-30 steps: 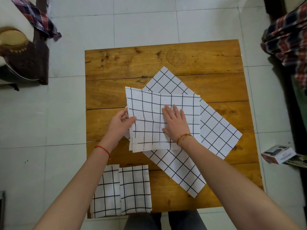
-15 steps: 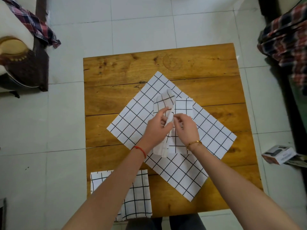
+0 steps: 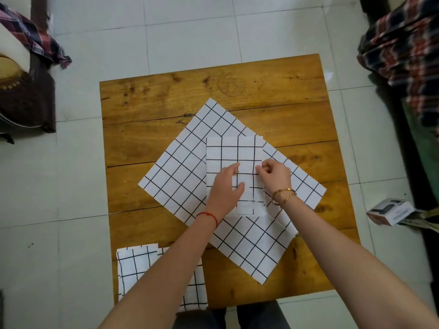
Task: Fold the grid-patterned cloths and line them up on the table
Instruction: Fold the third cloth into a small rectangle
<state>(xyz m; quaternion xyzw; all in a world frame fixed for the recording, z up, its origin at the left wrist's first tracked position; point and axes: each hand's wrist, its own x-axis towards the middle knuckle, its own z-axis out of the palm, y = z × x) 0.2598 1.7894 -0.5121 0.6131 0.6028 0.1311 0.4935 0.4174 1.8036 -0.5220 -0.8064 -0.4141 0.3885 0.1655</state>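
Observation:
A folded white cloth with a black grid [image 3: 234, 150] lies as an upright rectangle on top of an unfolded grid cloth [image 3: 180, 172] spread diamond-wise on the wooden table [image 3: 166, 96]. My left hand [image 3: 225, 188] rests flat on the folded cloth's lower left part, fingers straight. My right hand [image 3: 275, 174] sits at its right edge with fingers curled, pinching that edge. Folded grid cloths [image 3: 135, 264] lie at the table's near left corner, partly hidden by my left forearm.
A small box [image 3: 389, 211] lies on the tiled floor to the right of the table. Plaid fabric [image 3: 408, 43] hangs over furniture at the right, and more plaid fabric [image 3: 35, 41] at the far left beside a dark chair [image 3: 26, 100].
The top cloth went from a wide flat rectangle to a bunched half-fold and now lies as a narrower folded rectangle. Both hands came down onto it.

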